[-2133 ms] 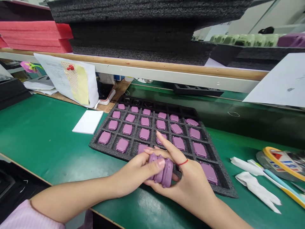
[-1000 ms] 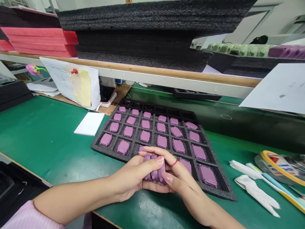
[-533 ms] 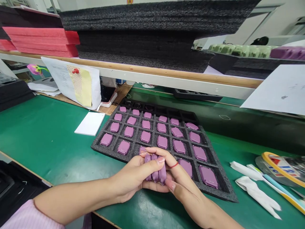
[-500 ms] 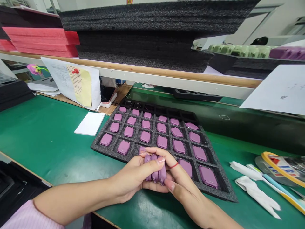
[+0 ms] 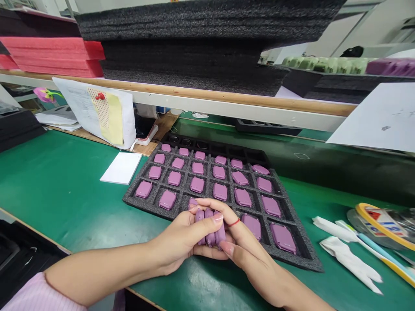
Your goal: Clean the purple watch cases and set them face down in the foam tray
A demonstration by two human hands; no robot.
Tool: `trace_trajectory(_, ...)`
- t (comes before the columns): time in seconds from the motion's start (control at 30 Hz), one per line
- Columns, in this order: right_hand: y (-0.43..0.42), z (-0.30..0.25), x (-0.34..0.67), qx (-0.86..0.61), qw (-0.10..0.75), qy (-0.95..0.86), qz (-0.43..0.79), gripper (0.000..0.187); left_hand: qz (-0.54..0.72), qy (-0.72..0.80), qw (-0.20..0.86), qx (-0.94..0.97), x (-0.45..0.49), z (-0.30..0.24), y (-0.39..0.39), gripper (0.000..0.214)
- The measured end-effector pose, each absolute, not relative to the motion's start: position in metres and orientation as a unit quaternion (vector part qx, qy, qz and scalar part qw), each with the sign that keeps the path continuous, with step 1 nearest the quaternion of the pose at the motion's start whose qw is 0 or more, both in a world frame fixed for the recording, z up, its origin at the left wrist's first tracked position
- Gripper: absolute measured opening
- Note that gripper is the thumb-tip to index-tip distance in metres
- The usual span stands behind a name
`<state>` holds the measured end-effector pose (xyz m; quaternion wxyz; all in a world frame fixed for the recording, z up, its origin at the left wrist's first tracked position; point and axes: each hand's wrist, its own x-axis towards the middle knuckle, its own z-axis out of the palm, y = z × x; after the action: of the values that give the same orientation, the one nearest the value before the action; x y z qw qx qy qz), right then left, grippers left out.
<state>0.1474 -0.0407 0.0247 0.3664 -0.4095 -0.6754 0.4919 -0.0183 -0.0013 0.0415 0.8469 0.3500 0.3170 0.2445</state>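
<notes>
Left hand (image 5: 181, 242): fingers clamped on a small stack of purple watch cases (image 5: 220, 235). Right hand (image 5: 251, 248): fingers closed around the same stack. Held over near edge of black foam tray (image 5: 309, 255), on green surface (image 5: 81, 207). Four nearer rows mostly filled; held cases not in pockets. Back row dark, contents unclear.

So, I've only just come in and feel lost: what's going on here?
A person's left hand and right hand together hold a few purple cases side by side at the near edge of a black foam tray. Other cases lie in rows inside it. A white pad lies to its left.
</notes>
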Motion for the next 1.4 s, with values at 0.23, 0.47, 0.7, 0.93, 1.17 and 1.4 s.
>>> trace_trajectory(0.23,-0.042,0.024,0.149,-0.405,0.369,-0.668,0.504,0.058,0.251,0.317,0.845,0.35,-0.018,0.04,-0.002,0.033)
trace_trajectory(0.47,-0.041,0.024,0.148,-0.41,0.367,-0.66,0.511,0.061,0.248,0.323,0.845,0.346,-0.018,0.042,-0.003,0.033)
trace_trajectory(0.7,-0.043,0.023,0.151,-0.4,0.362,-0.655,0.53,0.061,0.245,0.322,0.847,0.343,-0.018,0.042,-0.002,0.036)
trace_trajectory(0.93,-0.038,0.024,0.142,-0.412,0.415,-0.669,0.458,0.039,0.257,0.329,0.844,0.335,-0.017,0.042,-0.004,0.036)
trace_trajectory(1.17,-0.038,0.021,0.141,-0.41,0.426,-0.654,0.472,0.043,0.25,0.315,0.85,0.34,-0.017,0.045,-0.005,0.036)
trace_trajectory(1.4,-0.034,0.024,0.14,-0.438,0.42,-0.671,0.425,0.057,0.246,0.317,0.86,0.315,-0.018,0.038,0.0,0.033)
